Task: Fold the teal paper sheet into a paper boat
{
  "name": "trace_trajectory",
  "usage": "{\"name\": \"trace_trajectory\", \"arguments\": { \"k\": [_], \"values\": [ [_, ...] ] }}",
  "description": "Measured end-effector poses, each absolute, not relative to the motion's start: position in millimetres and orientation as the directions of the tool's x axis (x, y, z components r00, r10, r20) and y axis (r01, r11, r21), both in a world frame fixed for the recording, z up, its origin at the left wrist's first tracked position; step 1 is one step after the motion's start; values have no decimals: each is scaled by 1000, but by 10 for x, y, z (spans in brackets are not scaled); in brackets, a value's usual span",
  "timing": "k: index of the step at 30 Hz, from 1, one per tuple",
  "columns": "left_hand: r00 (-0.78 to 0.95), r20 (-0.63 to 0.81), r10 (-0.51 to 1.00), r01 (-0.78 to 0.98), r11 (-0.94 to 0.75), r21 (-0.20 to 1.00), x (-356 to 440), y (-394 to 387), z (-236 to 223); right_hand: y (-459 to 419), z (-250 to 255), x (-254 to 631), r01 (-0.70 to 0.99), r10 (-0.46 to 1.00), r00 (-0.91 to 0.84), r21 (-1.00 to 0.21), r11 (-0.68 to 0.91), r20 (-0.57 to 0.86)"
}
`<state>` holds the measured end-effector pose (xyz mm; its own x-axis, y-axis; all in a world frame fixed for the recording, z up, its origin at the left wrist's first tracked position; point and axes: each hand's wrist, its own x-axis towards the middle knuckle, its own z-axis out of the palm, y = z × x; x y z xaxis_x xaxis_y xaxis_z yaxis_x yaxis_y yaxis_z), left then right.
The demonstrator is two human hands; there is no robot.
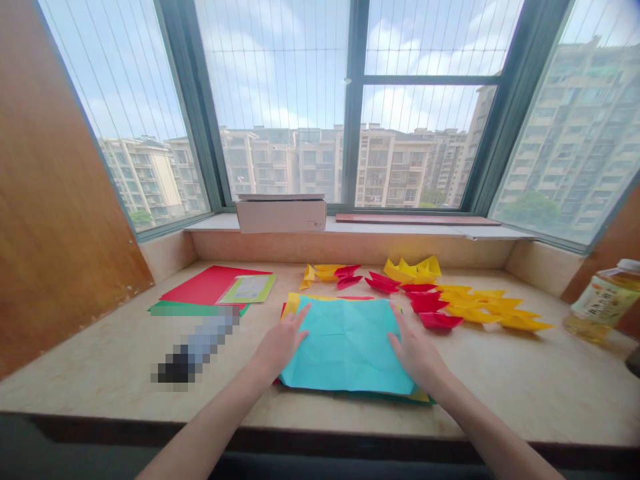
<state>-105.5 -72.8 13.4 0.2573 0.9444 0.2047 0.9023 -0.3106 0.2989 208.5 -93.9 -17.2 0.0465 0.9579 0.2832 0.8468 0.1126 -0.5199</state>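
Observation:
A creased sheet of light blue paper (350, 347) lies on top of a stack of coloured sheets, with yellow paper (291, 303), red and green edges showing beneath it. My left hand (283, 340) rests along the blue sheet's left edge, fingers stretched out. On the opposite edge lies my right hand (417, 347), its fingers extended and thumb on the paper. Neither hand grips anything that I can see. Behind and right of the stack sit folded red paper shapes (429, 303) and folded yellow paper shapes (493, 307), like small boats.
Red sheets (210, 285) over green ones lie at the left, a labelled packet (247, 289) on them. A pixelated object (197, 347) is nearer. At the far right stands a bottle of yellow liquid (603, 300). A white box (281, 215) sits on the window ledge (215, 223).

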Motion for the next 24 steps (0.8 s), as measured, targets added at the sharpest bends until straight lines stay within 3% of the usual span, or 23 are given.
{"name": "trace_trajectory", "arguments": {
  "k": [3,6,10,14,18,24],
  "values": [
    [251,227,941,964,-265,32,-946,-745,14,-1033,-167,1998,961,979,77,-276,-23,187],
    [402,343,849,913,-402,-74,-869,-728,3,-1074,-127,1909,992,978,50,-123,-26,204],
    [613,197,765,763,-638,103,-829,-603,-21,-1086,-122,1841,999,973,18,25,-24,230],
    [599,159,785,764,-620,179,-891,-484,-59,-1053,-141,1859,987,948,-125,132,89,292],
    [552,87,829,804,-557,211,-940,-494,-7,-965,-86,1903,987,958,-135,120,107,253],
    [546,6,838,825,-539,169,-898,-505,32,-834,45,1777,990,941,-119,104,91,317]
  ]
}}
